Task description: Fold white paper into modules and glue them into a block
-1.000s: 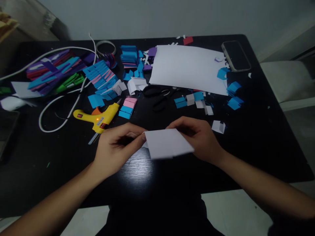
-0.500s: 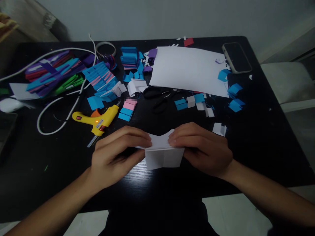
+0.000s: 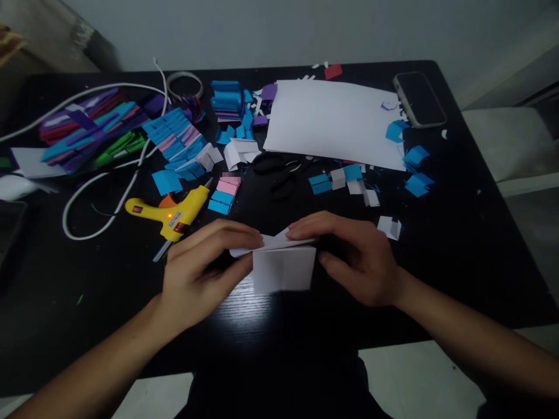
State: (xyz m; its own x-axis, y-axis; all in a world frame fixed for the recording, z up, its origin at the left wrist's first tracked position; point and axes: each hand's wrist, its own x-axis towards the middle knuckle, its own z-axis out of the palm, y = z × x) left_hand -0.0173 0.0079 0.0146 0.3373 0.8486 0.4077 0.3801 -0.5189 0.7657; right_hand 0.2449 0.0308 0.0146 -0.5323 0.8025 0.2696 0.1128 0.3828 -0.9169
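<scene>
A folded white paper (image 3: pixel 283 269) is held just above the dark table, its lower flap hanging down toward me. My left hand (image 3: pixel 207 267) pinches its left end, thumb beneath and fingers on top. At the other end, the fingers of my right hand (image 3: pixel 353 256) rest along the paper's upper edge, while the thumb is apart from it near the right corner. Beyond my hands lie black-handled scissors (image 3: pixel 283 174) and small folded blue and white pieces (image 3: pixel 321 184). A yellow glue gun (image 3: pixel 174 212) with its light on lies beyond my left hand.
A large white sheet (image 3: pixel 332 122) lies at the back, with a phone (image 3: pixel 420 99) to its right. Bundles of coloured paper strips (image 3: pixel 91 128) and a looped white cable (image 3: pixel 65 218) occupy the left. A tape roll (image 3: pixel 186 86) lies near the wall.
The white paper has shifted slightly left and up, its top folded flatter. My right hand has moved left along the top edge, its thumb coming away from the paper.
</scene>
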